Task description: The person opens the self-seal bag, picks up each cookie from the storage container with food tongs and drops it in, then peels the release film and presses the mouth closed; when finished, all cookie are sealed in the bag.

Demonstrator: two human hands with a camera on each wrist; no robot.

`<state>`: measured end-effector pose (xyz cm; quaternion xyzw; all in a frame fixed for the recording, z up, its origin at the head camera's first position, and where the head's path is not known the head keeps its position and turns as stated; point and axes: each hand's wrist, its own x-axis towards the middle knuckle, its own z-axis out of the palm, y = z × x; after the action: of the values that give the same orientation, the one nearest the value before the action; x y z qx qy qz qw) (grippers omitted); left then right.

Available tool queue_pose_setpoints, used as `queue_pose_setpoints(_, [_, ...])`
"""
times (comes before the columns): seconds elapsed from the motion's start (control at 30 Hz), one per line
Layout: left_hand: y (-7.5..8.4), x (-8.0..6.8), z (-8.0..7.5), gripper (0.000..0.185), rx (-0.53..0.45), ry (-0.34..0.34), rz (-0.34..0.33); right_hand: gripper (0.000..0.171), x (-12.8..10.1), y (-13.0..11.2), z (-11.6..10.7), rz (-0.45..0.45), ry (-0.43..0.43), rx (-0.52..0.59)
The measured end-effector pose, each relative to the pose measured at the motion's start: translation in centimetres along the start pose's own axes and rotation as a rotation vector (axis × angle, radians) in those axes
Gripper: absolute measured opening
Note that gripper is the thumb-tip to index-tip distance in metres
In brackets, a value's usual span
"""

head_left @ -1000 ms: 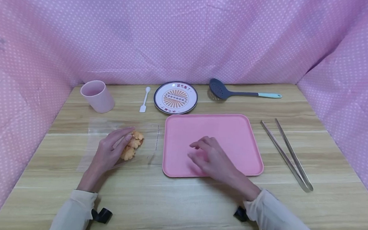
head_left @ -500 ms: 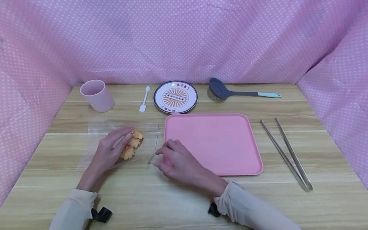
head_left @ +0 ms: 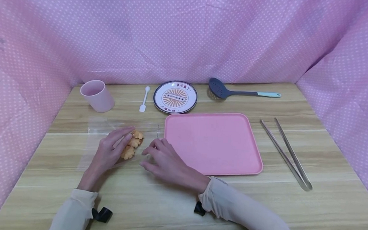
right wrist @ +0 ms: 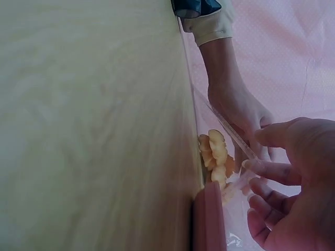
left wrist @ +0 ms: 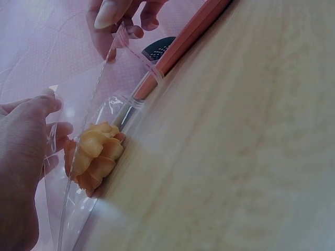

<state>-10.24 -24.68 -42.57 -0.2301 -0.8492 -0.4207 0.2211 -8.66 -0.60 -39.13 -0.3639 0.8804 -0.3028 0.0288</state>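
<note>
**Opening the cookie bag**

The clear bag [head_left: 119, 141] lies on the table [head_left: 178, 206] at nine o'clock from the pink tray [head_left: 214, 143], with flower-shaped cookies [head_left: 132, 144] inside. The left hand [head_left: 110, 152] rests on it, fingers nearly straight, pinning the cookies. The right hand [head_left: 165, 163] pinches the bag's sealed flap [left wrist: 125, 44] at its three o'clock end. The step looks like unsealing; next calls for a gentle peel while the left hand steadies the bag.
</note>
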Motion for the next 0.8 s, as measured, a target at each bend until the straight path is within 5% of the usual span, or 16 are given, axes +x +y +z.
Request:
queue_pose_setpoints(0.57, [0.0,-0.2,-0.1,0.039,0.023,-0.027,-0.021,0.01,0.7,-0.4,1.6,0.023,0.027,-0.007])
queue_pose_setpoints(0.8, [-0.2,0.3,-0.5,0.031,0.066,-0.106,-0.048,0.009,0.8,-0.4,1.7,0.036,0.038,-0.01])
